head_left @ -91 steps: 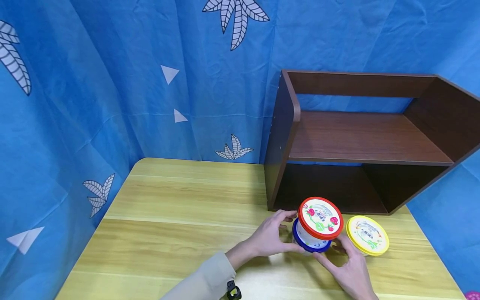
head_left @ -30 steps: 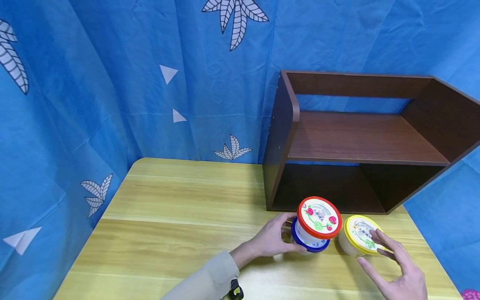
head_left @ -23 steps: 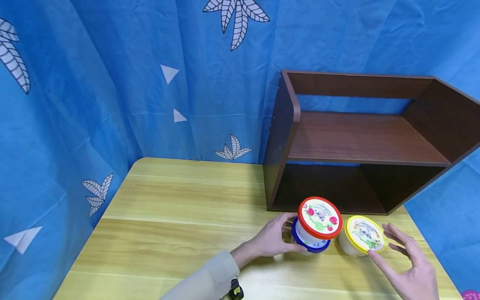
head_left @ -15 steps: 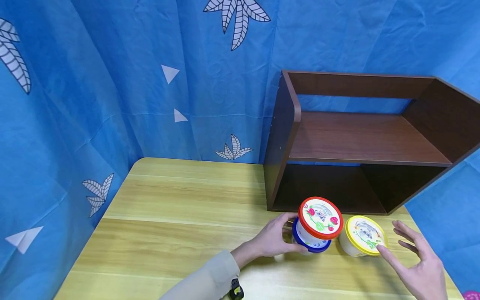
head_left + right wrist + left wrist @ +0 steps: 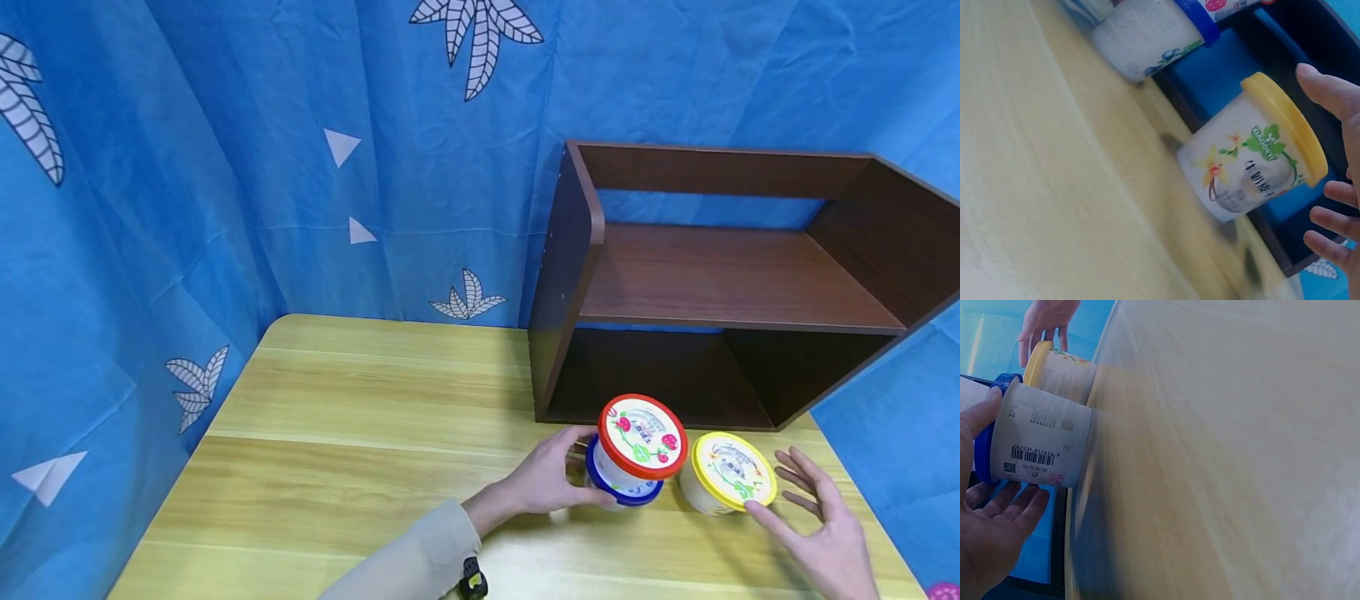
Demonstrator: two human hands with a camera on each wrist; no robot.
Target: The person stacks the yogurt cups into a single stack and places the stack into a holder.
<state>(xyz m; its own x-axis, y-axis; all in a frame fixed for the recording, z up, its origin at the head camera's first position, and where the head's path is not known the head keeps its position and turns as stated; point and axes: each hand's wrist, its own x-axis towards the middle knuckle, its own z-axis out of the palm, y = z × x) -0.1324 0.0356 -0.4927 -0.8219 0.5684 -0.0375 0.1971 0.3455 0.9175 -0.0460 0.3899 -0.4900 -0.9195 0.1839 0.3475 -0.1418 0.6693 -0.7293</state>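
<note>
A tub with a red lid (image 5: 642, 437) is stacked on a tub with a blue lid (image 5: 637, 500), in front of the shelf. My left hand (image 5: 551, 477) grips the blue-lidded tub from the left; the left wrist view has the thumb at the blue rim (image 5: 984, 453) and the fingers on the far side. Just right of the stack stands a tub with a yellow lid (image 5: 735, 471), upright on the table. My right hand (image 5: 821, 533) is beside that tub's right side, fingers spread and apart from it in the right wrist view, where its white wall (image 5: 1235, 162) shows flower print.
A dark brown two-level shelf (image 5: 742, 275) stands at the table's back right, directly behind the tubs. The wooden table (image 5: 360, 417) stretches left. A blue patterned curtain (image 5: 420, 167) hangs behind. A black watch-like device (image 5: 472, 579) is by the left sleeve.
My right hand has left the stacked tubs and passed over the yellow-lidded tub to its right side, lately shifting slightly back left. My left hand and the tubs stay in place.
</note>
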